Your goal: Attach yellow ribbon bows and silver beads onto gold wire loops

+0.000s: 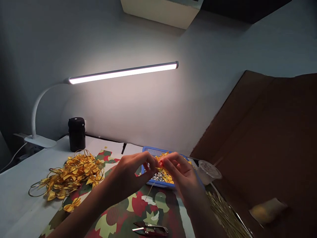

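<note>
Meeting over one basket point(162, 185), two hands point(131, 170) point(183, 175), fingers point(171, 167) nearly closed, hold unclear, one lamp point(123, 73)

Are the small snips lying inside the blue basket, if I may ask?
No, the snips lie on the camouflage-patterned sheet, nearer the wearer than the blue basket.

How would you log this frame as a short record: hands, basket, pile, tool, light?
Hands: left hand and right hand, fingertips close together; anything pinched is too small to identify
Basket: blue basket holding yellow pieces and silvery beads
Pile: yellow flowers with wire loops, on the left
Tool: snips lying on the camouflage-patterned sheet
Light: desk lamp, lit
</note>
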`<state>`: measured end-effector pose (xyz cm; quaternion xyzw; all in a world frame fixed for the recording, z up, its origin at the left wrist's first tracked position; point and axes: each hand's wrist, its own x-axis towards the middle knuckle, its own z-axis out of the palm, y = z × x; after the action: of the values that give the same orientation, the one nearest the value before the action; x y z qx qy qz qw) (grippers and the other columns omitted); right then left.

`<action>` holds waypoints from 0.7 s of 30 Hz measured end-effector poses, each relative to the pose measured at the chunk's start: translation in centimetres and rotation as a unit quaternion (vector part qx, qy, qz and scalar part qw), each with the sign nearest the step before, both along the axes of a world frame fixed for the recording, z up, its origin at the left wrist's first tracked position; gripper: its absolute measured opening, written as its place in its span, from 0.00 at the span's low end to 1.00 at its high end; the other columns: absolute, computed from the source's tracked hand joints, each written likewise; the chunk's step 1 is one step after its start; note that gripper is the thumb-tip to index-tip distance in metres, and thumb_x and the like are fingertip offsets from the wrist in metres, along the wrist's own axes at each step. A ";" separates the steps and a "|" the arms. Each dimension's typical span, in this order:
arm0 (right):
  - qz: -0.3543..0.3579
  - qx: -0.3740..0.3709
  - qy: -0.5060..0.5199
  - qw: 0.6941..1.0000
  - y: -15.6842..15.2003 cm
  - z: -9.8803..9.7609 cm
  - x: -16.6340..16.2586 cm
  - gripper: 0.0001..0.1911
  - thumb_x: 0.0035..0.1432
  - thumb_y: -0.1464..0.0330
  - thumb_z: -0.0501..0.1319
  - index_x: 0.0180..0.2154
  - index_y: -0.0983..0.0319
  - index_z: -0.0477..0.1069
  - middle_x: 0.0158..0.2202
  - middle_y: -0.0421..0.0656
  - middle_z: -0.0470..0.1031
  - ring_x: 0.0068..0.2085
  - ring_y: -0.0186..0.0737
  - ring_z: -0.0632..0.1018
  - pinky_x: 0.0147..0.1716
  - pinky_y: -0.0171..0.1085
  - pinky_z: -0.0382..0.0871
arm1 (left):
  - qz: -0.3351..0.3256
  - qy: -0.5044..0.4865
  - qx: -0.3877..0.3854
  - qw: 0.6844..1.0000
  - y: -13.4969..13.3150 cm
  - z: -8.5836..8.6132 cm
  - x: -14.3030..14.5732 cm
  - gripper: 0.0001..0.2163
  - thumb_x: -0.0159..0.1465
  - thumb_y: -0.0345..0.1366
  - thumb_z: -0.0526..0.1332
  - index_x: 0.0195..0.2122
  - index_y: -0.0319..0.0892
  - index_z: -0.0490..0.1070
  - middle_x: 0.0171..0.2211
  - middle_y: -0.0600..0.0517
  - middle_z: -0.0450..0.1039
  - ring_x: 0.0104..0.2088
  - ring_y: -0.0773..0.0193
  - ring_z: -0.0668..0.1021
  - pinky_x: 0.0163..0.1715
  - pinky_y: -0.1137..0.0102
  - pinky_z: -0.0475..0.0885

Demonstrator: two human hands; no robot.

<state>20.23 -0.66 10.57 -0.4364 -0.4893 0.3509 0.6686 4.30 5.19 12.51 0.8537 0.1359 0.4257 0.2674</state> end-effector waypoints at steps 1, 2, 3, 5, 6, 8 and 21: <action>-0.008 0.002 -0.002 1.000 0.0 -0.1 0.0 0.14 0.50 0.57 0.68 0.25 0.60 0.72 0.23 0.37 0.70 0.29 0.34 0.70 0.31 0.33 0.65 | 0.001 0.004 0.002 1.000 -0.1 0.0 0.0 0.07 0.60 0.24 0.58 0.27 0.42 0.68 0.29 0.52 0.78 0.29 0.66 0.78 0.32 0.73 0.73; -0.017 0.005 -0.005 1.000 0.0 -0.1 -0.1 0.14 0.51 0.57 0.68 0.25 0.60 0.72 0.23 0.37 0.70 0.28 0.34 0.70 0.30 0.33 0.65 | 0.002 0.011 0.003 1.000 -0.1 0.0 0.0 0.07 0.59 0.24 0.58 0.27 0.42 0.67 0.29 0.53 0.78 0.29 0.66 0.78 0.32 0.73 0.73; -0.026 0.009 -0.008 1.000 0.0 -0.2 -0.1 0.14 0.51 0.57 0.67 0.25 0.60 0.72 0.23 0.37 0.70 0.28 0.34 0.70 0.29 0.33 0.65 | 0.001 0.018 0.001 1.000 -0.1 -0.1 0.0 0.08 0.59 0.23 0.58 0.27 0.42 0.67 0.30 0.53 0.78 0.29 0.67 0.78 0.31 0.73 0.72; -0.049 0.020 -0.008 0.999 0.1 -0.2 0.0 0.14 0.51 0.57 0.67 0.25 0.60 0.72 0.23 0.37 0.70 0.27 0.34 0.70 0.29 0.33 0.65 | -0.009 0.036 -0.002 0.999 -0.1 -0.3 0.1 0.08 0.60 0.24 0.57 0.26 0.42 0.66 0.30 0.53 0.78 0.29 0.66 0.78 0.31 0.74 0.71; -0.062 0.026 -0.002 0.998 0.2 -0.2 0.0 0.14 0.50 0.56 0.68 0.25 0.60 0.72 0.23 0.37 0.70 0.27 0.34 0.71 0.29 0.33 0.66 | -0.020 0.048 0.000 0.999 -0.1 -0.4 0.2 0.08 0.60 0.24 0.57 0.26 0.42 0.66 0.29 0.53 0.78 0.29 0.66 0.78 0.31 0.73 0.71; -0.090 0.041 0.015 0.995 0.2 -0.2 0.3 0.15 0.47 0.55 0.69 0.25 0.60 0.73 0.23 0.37 0.71 0.28 0.34 0.72 0.30 0.33 0.66 | -0.046 0.079 0.004 0.996 0.0 -0.8 0.4 0.07 0.61 0.24 0.56 0.27 0.42 0.66 0.28 0.52 0.77 0.28 0.66 0.77 0.30 0.73 0.70; -0.252 0.190 0.084 0.945 -1.1 1.7 5.9 0.13 0.41 0.61 0.74 0.24 0.59 0.73 0.25 0.35 0.71 0.27 0.30 0.71 0.26 0.31 0.64 | -0.171 0.281 -0.053 0.943 0.5 -2.3 0.8 0.09 0.57 0.22 0.60 0.33 0.43 0.68 0.28 0.55 0.75 0.27 0.68 0.74 0.22 0.77 0.63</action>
<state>26.14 -1.73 12.31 -0.3790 -0.3633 0.1065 0.8444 5.12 5.69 10.17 0.9338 0.0801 0.1083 0.3315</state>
